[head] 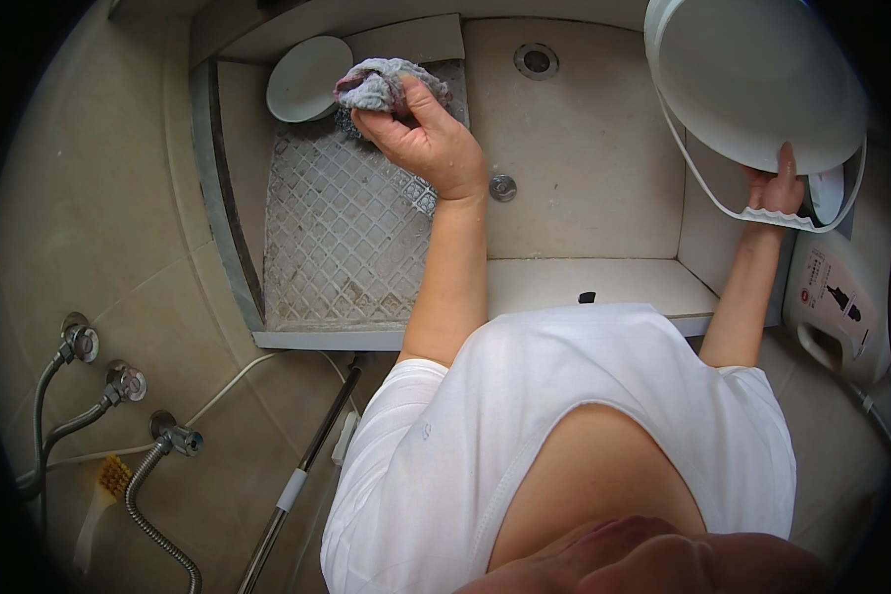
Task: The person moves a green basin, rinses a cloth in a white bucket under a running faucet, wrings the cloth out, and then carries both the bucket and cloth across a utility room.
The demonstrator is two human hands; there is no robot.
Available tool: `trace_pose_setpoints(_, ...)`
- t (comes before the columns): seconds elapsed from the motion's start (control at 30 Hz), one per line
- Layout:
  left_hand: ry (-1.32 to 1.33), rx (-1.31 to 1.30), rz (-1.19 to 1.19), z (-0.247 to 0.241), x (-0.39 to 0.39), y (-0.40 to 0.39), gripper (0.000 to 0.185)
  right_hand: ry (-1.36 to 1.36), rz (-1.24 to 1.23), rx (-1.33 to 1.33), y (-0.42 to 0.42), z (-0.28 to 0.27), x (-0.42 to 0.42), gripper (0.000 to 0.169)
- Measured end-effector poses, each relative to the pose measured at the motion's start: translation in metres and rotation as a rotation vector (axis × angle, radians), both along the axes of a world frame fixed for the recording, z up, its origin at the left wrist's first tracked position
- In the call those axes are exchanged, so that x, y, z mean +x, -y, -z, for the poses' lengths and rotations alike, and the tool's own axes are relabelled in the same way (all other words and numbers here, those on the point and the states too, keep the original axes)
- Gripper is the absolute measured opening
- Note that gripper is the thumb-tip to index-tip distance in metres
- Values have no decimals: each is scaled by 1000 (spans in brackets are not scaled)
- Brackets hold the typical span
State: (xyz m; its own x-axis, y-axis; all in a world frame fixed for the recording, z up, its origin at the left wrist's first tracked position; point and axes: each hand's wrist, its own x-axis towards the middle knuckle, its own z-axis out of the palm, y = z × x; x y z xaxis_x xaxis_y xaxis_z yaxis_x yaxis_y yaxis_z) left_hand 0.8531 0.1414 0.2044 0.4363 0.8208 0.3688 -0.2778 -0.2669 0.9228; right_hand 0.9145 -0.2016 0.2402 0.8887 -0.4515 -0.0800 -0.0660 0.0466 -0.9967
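Observation:
In my left hand is a crumpled, damp-looking grey and pink cloth, gripped between thumb and fingers above the far end of a ridged washboard surface. A pale round dish leans in the basin's far left corner, just left of the cloth. My right hand holds a white plastic bucket by its rim, thumb inside, fingers mostly hidden beneath. The bucket is tilted with its mouth facing the camera, and its white handle hangs down across my wrist. Something dark and mesh-like shows partly under the cloth.
The basin has a drain and a round metal fitting; the washboard fills its left side. A plastic jug stands at right. Valves with hoses, a brush and a metal pole are at lower left.

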Motion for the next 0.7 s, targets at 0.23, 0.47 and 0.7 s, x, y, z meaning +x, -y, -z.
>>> trace_pose_setpoints(0.23,-4,-5,-3,0,0,1,25,-55,-42,-43,9,2,-1,41)
trace_pose_setpoints(0.47,-2,-24,7,-2,0,2,26,-112,-87,-108,16,7,-2,40)
trace_pose_setpoints(0.7,-37,36,7,-3,0,1,26,-203,-193,-110,18,12,-4,38)
